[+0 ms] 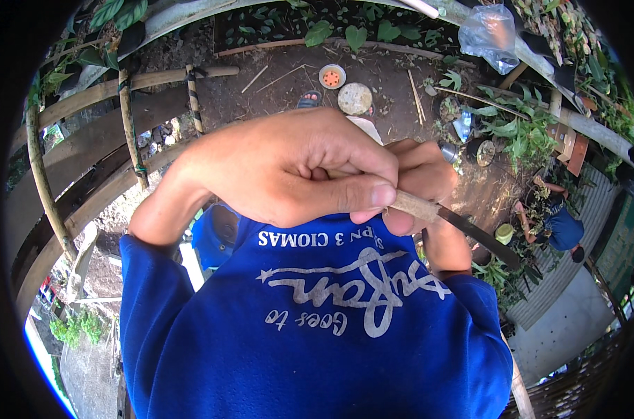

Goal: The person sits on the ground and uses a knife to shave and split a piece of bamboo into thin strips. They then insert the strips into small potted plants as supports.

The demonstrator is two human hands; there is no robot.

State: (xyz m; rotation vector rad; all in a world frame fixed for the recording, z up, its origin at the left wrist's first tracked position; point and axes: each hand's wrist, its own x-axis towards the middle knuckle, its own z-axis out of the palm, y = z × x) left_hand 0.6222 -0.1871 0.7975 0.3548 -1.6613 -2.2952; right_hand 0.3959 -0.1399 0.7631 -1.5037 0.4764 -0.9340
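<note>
Close in front of my chest, my left hand (289, 167) pinches a light tan wooden handle (416, 207) between thumb and fingers. From the handle a narrow dark knife blade (479, 236) slants down to the right. My right hand (429, 171) is closed just behind and beside it, partly covered by the left hand. One of its fingertips shows under the handle. A silver cylinder end (448, 150) appears at the right hand's outer edge; whether that hand holds it, I cannot tell.
Low wooden rails (132, 133) run along the left. On the soil ahead are a bowl with orange pieces (332, 77) and a round pale-topped thing (355, 98). A person in blue (560, 222) bends among plants at right. A clear plastic bag (489, 38) hangs at upper right.
</note>
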